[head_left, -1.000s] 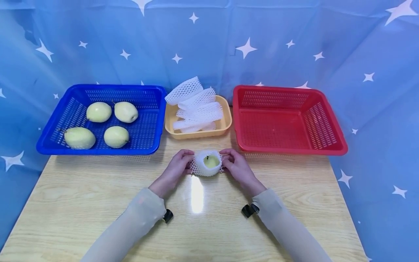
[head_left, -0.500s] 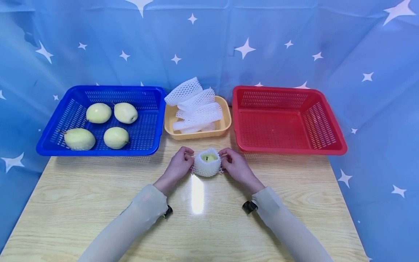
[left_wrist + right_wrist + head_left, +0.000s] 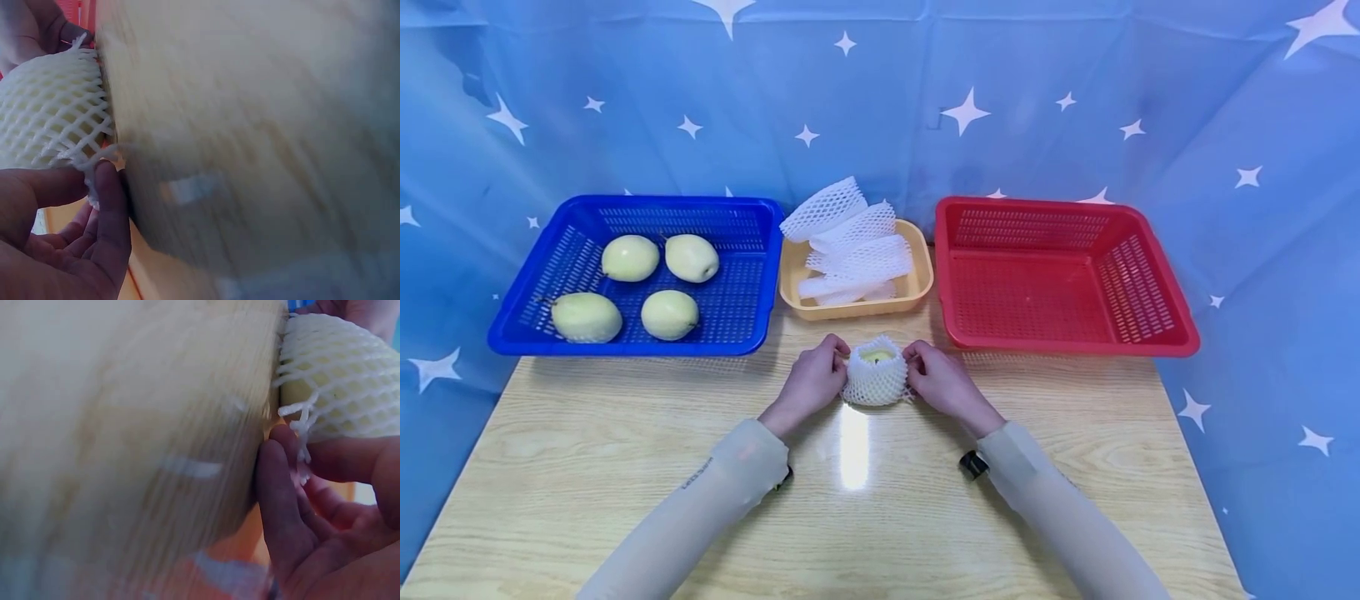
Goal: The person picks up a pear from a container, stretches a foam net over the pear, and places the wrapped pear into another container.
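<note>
A white foam net sleeve (image 3: 876, 385) wraps a pale green pear (image 3: 876, 357) near the middle of the table, its top opening showing the pear's stem end. On the left side, my left hand (image 3: 814, 377) pinches the lower edge of the net between thumb and index finger. My right hand (image 3: 942, 379) does the same at the opposite side. In the left wrist view, strands of the foam net (image 3: 59, 115) run into the pinch. The right wrist view shows loose strands of the net (image 3: 303, 425) by the right fingertips, with pear skin bare just below the edge.
Several pears (image 3: 587, 317) lie in a blue basket (image 3: 760, 333) at the back left. A yellow tray (image 3: 857, 312) behind the hands holds several foam nets (image 3: 859, 258). To the right stands an empty red basket (image 3: 1067, 342). A blue star-printed cloth (image 3: 880, 92) hangs behind the table (image 3: 887, 533).
The wrapped pear has tipped from leaning toward me to more upright, its top opening now facing up. Both hands stay at its sides, with the left wrist shifted slightly forward.
</note>
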Tool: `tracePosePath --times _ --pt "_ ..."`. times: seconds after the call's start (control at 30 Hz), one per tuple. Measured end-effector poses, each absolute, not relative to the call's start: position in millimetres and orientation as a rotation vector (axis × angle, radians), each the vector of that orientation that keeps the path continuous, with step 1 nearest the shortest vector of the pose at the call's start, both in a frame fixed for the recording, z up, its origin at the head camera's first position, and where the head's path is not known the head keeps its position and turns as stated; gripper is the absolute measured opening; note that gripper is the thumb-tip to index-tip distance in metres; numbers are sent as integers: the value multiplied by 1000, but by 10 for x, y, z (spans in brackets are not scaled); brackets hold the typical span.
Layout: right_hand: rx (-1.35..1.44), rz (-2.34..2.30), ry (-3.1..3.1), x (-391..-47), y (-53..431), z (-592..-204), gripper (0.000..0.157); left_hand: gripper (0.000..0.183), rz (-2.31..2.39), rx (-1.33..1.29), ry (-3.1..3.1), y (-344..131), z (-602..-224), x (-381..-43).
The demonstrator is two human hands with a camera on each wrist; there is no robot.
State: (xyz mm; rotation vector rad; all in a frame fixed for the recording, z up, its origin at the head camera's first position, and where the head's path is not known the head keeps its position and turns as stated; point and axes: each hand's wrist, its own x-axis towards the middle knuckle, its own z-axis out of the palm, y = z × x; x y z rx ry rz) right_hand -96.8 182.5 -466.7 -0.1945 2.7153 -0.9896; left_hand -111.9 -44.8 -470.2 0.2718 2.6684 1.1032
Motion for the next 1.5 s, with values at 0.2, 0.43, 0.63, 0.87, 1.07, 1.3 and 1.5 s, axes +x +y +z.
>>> tracePosePath --times 0.2,0.43,0.63,0.87,1.07,1.3,1.5 --pt "-226 -846 2752 -981 1811 -4631 21 18 982 332 2726 -424 -4685 -1121" --pt "-263 -766 2789 -966 1795 -4593 20 18 889 382 2736 -408 -4675 -1118" --pt "-193 -913 2717 -887 1923 -4523 24 29 890 475 2691 -514 -4598 -1054" --pt "-289 -1327 2466 -812 2062 -4410 45 58 1150 649 2509 -664 -4467 -1020" --pt "-408 -1376 2367 -793 2019 -4485 74 79 1234 722 2406 -618 -4461 -1036" --pt "-463 -1228 2487 -785 1939 -4535 81 80 1328 655 2306 -519 -4514 -1068" --pt "-492 -1149 2523 -795 1908 -4540 83 76 1290 623 2319 -509 -4531 -1062"
